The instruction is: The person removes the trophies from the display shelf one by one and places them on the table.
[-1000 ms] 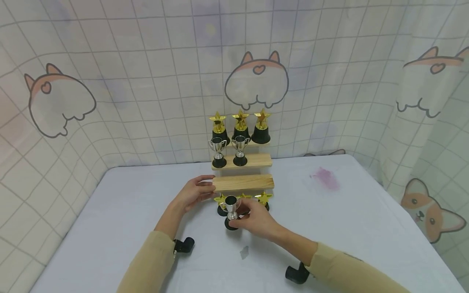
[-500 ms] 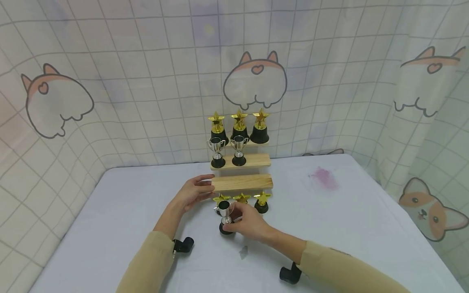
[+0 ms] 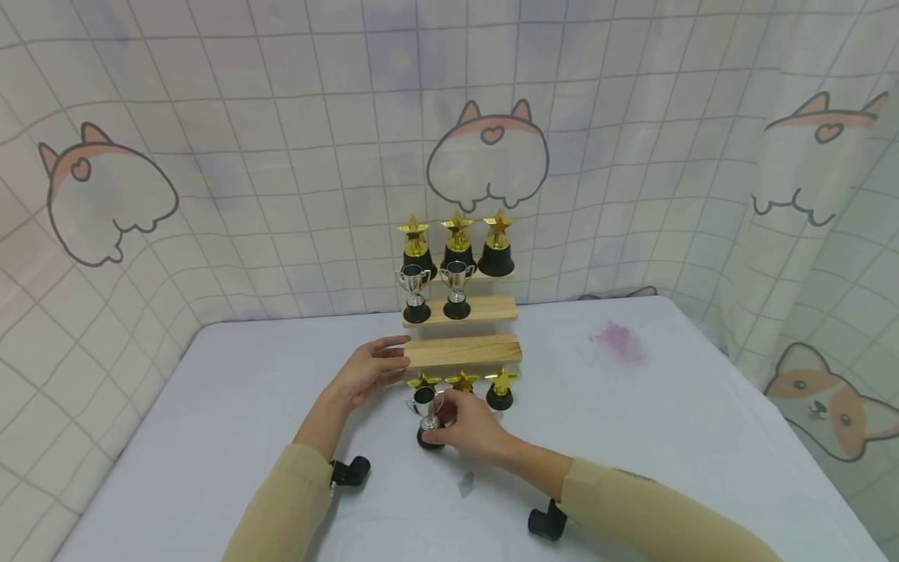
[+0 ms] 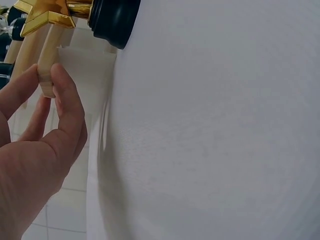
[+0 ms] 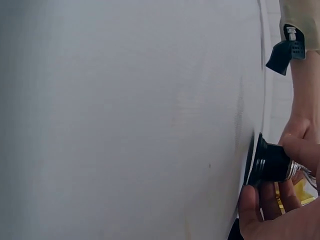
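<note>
My right hand (image 3: 472,425) grips a small silver trophy cup (image 3: 425,401) by its right side, in front of the lowest tier of a wooden tiered shelf (image 3: 463,351). In the right wrist view the cup's black base (image 5: 274,162) sits at or just above the white cloth; I cannot tell whether it touches. With thumb and fingers, my left hand (image 3: 370,371) pinches the left end of the bare third tier (image 4: 49,57). Gold star trophies (image 3: 500,390) line the lowest tier, the left one partly behind the cup. Two silver cups (image 3: 456,290) stand on the second tier.
Several gold star trophies (image 3: 497,246) occupy the top tier. Behind the table hangs a grid-patterned curtain (image 3: 281,195). The white cloth (image 3: 597,437) covers the table, with a pink stain (image 3: 621,342) on the right and a grey mark (image 3: 467,484) in front.
My right hand has carried the silver cup left and slightly toward me, uncovering the right gold star trophy. The left hand stays at the shelf's end.
</note>
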A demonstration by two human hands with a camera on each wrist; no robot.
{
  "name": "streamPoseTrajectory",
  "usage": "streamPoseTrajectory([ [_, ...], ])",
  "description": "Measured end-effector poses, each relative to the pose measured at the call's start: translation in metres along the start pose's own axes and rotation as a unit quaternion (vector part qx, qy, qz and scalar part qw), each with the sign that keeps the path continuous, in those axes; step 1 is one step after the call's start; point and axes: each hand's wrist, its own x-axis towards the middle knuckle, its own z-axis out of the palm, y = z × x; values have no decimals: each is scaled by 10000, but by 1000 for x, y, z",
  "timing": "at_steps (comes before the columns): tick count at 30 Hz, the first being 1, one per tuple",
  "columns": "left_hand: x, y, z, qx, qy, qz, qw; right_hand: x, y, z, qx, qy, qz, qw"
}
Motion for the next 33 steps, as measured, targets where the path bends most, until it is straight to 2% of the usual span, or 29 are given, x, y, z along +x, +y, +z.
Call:
streamPoseTrajectory([
  [9, -1, 0, 0, -31, -16, 74, 10000, 6, 1, 7, -615, 195, -322, 9974],
  [21, 0, -1, -2, 52, 44, 48, 10000, 9, -2, 9, -863, 288, -496, 9946],
  [33, 1, -3, -2, 60, 11, 36, 10000, 11, -1, 8, -842, 319, -570, 9943],
])
